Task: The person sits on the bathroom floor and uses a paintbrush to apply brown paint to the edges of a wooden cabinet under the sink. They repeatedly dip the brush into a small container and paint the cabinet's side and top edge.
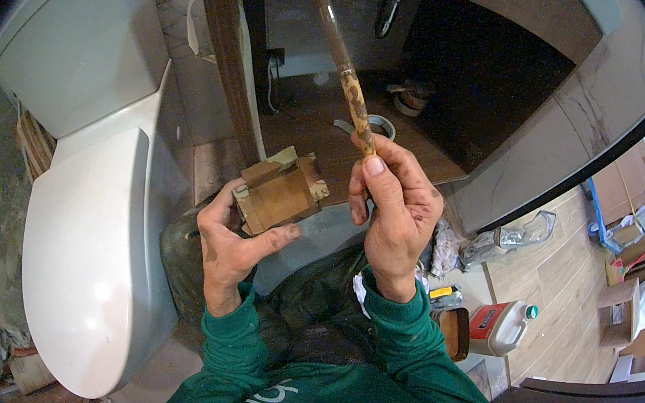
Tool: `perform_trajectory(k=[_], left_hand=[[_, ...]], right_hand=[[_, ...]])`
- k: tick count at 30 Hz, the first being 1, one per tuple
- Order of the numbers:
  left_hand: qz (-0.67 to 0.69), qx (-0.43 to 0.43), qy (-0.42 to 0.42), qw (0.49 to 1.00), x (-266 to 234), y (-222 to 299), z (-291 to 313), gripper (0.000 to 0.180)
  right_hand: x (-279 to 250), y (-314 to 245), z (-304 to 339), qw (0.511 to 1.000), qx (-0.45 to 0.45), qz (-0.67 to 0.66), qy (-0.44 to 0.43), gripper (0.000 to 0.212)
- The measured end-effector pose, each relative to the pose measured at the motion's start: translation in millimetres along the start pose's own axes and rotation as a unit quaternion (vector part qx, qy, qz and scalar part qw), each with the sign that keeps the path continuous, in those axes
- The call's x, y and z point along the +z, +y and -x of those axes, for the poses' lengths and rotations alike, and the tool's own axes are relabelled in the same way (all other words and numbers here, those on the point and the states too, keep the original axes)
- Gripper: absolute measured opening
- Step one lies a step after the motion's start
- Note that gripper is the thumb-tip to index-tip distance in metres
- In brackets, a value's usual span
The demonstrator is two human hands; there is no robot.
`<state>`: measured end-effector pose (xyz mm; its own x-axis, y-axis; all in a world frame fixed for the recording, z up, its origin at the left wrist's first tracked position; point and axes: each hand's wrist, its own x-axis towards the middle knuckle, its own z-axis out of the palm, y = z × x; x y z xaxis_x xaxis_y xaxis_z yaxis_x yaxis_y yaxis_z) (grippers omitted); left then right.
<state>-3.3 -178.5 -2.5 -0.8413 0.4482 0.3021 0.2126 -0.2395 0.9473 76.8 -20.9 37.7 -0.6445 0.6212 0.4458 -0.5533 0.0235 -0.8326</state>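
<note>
My left hand (235, 245) is closed around a small open cardboard box (279, 196), thumb on the near side and fingers at its left edge. The box's flaps are raised and stained, and its brown inside faces up. Between thumb and fingertips, my right hand (396, 202) pinches a long slim stick (345, 67), apart from the box. The stick's lower part is mottled yellow and brown; the upper part is glossy and dark brown, pointing up and away to the left. I cannot make out whether it is a brush. Dark smudges mark both hands.
An open dark wood cabinet (433, 149) stands ahead, with a tape roll (380, 126) and a chrome drain pipe (388, 12) inside. To the left is a white toilet (83, 253). A red-labelled jug (502, 327), a brown tray (453, 334) and a clear plastic bottle (527, 231) lie right.
</note>
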Motion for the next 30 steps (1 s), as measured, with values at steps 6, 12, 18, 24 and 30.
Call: perform_trajectory(k=[6,12,18,24,30], left_hand=[[-0.006,-0.002,-0.001,1.000,-0.5,0.6,-0.2,0.068],[-0.009,-0.003,0.004,1.000,-0.8,1.9,0.2,0.067],[0.001,-0.004,-0.002,1.000,-0.6,3.1,0.9,0.068],[0.000,0.000,0.000,1.000,-2.4,1.8,1.3,0.068],[0.001,0.004,-0.006,1.000,-3.3,-0.2,0.5,0.068]], right_hand=[[2.1,2.5,-2.9,1.000,0.010,0.002,0.007,0.025],[2.2,0.8,1.0,1.000,0.014,0.007,0.004,0.024],[2.8,4.5,-2.1,0.999,0.017,-0.032,0.000,0.024],[2.8,5.0,1.6,0.999,0.028,-0.021,0.005,0.024],[3.8,3.2,-0.4,0.999,0.014,-0.036,-0.001,0.024]])
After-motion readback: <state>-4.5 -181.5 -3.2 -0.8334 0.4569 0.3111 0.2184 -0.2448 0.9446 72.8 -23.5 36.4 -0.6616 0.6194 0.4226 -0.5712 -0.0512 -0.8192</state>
